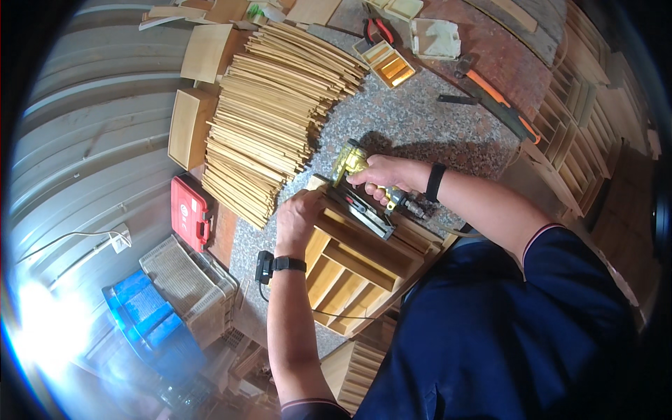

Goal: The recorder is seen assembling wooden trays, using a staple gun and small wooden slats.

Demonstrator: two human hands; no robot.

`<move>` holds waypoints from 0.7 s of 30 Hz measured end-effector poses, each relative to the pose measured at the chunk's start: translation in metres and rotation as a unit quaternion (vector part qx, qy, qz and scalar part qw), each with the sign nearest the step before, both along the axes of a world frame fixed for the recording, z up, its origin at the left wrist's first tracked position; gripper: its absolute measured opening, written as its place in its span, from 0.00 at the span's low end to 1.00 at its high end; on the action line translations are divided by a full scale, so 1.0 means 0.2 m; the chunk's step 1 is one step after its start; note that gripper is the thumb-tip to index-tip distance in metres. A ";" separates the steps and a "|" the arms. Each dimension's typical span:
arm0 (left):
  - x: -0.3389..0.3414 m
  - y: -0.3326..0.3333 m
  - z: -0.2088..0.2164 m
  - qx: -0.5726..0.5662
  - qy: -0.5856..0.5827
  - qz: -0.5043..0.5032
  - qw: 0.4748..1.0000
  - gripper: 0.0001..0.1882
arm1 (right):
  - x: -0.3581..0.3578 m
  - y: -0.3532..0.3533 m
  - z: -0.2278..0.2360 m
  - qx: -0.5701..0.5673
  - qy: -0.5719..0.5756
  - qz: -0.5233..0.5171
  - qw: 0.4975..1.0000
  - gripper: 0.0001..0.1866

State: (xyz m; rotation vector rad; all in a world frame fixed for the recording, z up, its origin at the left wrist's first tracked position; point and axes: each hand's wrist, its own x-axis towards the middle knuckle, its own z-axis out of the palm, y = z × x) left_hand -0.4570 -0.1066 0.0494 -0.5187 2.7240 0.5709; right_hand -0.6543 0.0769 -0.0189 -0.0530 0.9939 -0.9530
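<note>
A yellow and black nail gun (348,161) is in my right hand (380,175), whose fingers wrap round its grip. Its long dark magazine (364,210) lies over the near wooden edge of a divided wooden tray (339,276). That tray has several slatted compartments and rests on the speckled stone tabletop in front of my body. My left hand (299,215) is closed on the tray's far left corner, close to the nose of the gun. The fingertips there are partly hidden, as is the exact spot where the nose meets the wood.
Thin wooden strips (273,112) lie in a wide stack beyond my left hand. A hammer (490,91), pliers (378,29) and a small box (386,64) lie farther back. At left are a red case (190,213) and a blue bin (150,318). Slatted trays (581,112) stand at right.
</note>
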 end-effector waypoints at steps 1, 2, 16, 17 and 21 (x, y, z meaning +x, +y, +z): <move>0.00 0.00 0.00 0.000 -0.001 0.000 1.000 0.10 | 0.00 0.00 -0.01 0.002 0.006 0.001 1.000 0.15; -0.01 0.00 0.00 -0.005 -0.006 -0.005 1.000 0.10 | -0.01 -0.01 -0.01 0.003 0.012 0.002 1.000 0.16; 0.05 -0.02 -0.04 0.021 0.022 0.010 0.999 0.10 | 0.05 0.44 0.04 0.032 0.024 0.060 0.997 0.16; 0.05 -0.02 -0.04 0.023 0.022 0.010 0.999 0.10 | 0.06 0.49 0.05 0.033 0.030 0.056 0.997 0.16; 0.01 0.01 0.00 0.043 -0.001 0.005 0.999 0.10 | 0.09 0.73 0.10 0.070 0.007 0.060 0.996 0.15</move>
